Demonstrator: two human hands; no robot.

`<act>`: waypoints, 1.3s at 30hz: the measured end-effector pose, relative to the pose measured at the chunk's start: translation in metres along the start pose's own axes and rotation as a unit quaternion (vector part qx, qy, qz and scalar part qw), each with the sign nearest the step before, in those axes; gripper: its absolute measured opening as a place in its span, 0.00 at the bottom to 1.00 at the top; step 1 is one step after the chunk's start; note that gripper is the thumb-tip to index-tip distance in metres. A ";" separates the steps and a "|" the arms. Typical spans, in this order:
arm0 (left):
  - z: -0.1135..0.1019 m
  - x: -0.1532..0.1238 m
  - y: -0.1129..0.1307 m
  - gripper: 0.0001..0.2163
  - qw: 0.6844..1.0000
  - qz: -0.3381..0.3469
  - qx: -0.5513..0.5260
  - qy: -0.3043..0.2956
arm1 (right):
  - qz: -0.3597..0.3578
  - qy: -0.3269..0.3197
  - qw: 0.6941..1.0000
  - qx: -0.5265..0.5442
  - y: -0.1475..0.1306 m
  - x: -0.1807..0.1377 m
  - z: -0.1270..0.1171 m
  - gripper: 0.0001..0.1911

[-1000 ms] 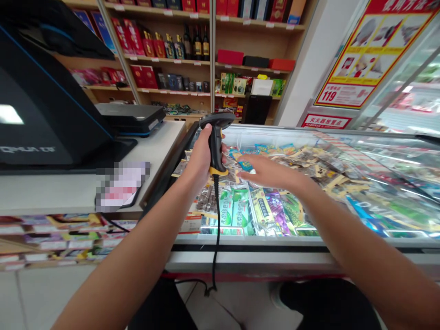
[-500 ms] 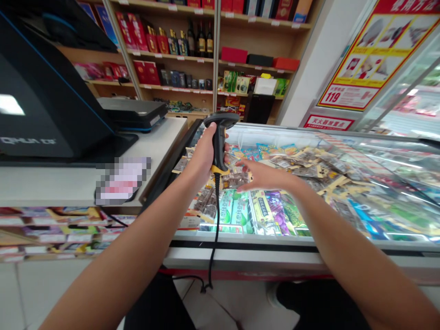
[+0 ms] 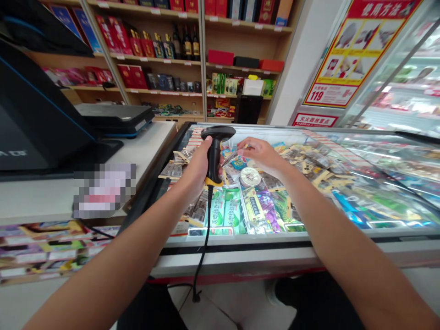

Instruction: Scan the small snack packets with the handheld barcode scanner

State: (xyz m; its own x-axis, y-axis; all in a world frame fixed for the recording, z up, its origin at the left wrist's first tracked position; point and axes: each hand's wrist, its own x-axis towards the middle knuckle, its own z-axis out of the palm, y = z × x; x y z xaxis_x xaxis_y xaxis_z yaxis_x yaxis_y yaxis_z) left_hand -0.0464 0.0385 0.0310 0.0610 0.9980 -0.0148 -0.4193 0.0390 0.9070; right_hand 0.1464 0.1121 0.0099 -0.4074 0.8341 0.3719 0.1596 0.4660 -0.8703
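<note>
My left hand (image 3: 202, 162) is wrapped round the handle of a black and yellow barcode scanner (image 3: 213, 158), held upright over the chest freezer, its cable hanging down in front. To the right of it, my right hand (image 3: 258, 153) pinches a thin packet (image 3: 231, 158), seen nearly edge-on and partly hidden behind the scanner. Just below my right hand lies a round tub with a pale, shiny lid (image 3: 250, 177). Green ice-pop packets (image 3: 224, 208) and a yellow packet (image 3: 252, 204) lie nearer the freezer's front wall.
The freezer's front rim (image 3: 247, 256) runs across below my arms. On the left stands a counter (image 3: 151, 151) with a black till (image 3: 41, 114), a scale (image 3: 115, 117) and a blurred-out device (image 3: 105, 190). Shelves of bottles and boxes (image 3: 154, 78) are behind.
My right hand has gone from reaching with spread fingers to pinching a packet, a little higher up. The round lid has come into sight beneath it. The view has shifted slightly right.
</note>
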 end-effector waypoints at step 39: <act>0.001 -0.004 -0.020 0.23 0.985 0.079 0.107 -0.106 | 0.069 0.190 0.978 0.057 -0.013 0.003 -0.027 0.37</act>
State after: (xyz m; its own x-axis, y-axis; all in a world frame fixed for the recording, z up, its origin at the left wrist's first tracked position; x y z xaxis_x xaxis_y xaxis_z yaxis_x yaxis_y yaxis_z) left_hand -0.0374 0.0340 0.0134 0.2081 0.9570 0.2019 -0.2391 -0.1504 0.9593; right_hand 0.1670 0.1164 0.0309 -0.0230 0.9464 0.3220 0.0793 0.3228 -0.9431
